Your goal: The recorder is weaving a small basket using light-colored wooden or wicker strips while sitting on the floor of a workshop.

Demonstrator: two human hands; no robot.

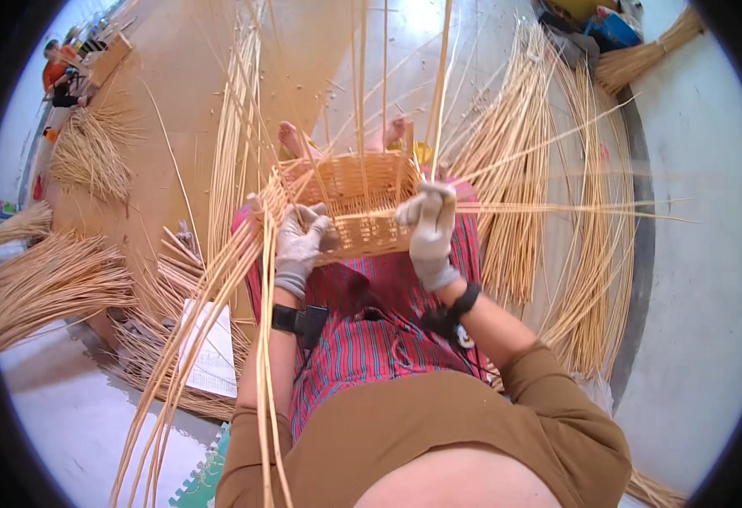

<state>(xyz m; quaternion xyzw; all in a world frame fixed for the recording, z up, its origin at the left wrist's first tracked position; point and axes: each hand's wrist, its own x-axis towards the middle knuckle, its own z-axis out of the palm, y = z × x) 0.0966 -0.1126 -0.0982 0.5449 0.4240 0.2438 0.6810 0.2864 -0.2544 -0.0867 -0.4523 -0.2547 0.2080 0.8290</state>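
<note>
A half-woven wicker basket (362,233) rests on my lap, with long loose canes rising from its far side and fanning out left and right. In a pale work glove, my left hand (301,243) closes on the basket's near left corner, its fingertips partly hidden against the weave. My right hand (433,230), gloved too, is at the near right corner with its fingers curled around a cane. From beside that hand several canes (557,207) run out to the right. A bundle of long canes (240,267) trails from the left corner down past my left forearm.
Bundles of loose canes lie on the floor to the right (515,178), far left (91,152) and near left (49,284). A printed paper sheet (210,347) lies beside my left arm. Another person (58,72) sits at the far left. A blue container (615,32) stands far right.
</note>
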